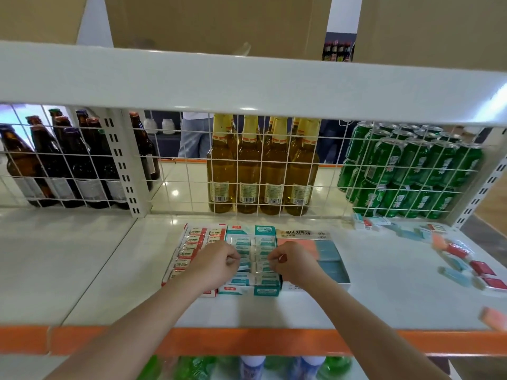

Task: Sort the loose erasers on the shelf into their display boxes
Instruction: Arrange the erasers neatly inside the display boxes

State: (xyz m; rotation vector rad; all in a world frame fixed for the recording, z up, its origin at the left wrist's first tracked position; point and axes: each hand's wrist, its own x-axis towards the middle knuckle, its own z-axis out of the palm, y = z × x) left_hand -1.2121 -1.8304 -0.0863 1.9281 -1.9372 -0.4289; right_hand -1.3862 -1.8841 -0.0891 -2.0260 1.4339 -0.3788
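Both my left hand (216,263) and right hand (292,260) have fingers curled, seemingly pinching small erasers over the teal box (264,290), so I'd seat them flat in their rows before grabbing the loose erasers (463,259) far right.

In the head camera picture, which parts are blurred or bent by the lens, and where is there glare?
Head view: the wide lens bows the upper shelf edge; the loose erasers at right are smeared by blur; glare spots shine on the floor behind the wire mesh; both hands, left hand and right hand, look fairly sharp.
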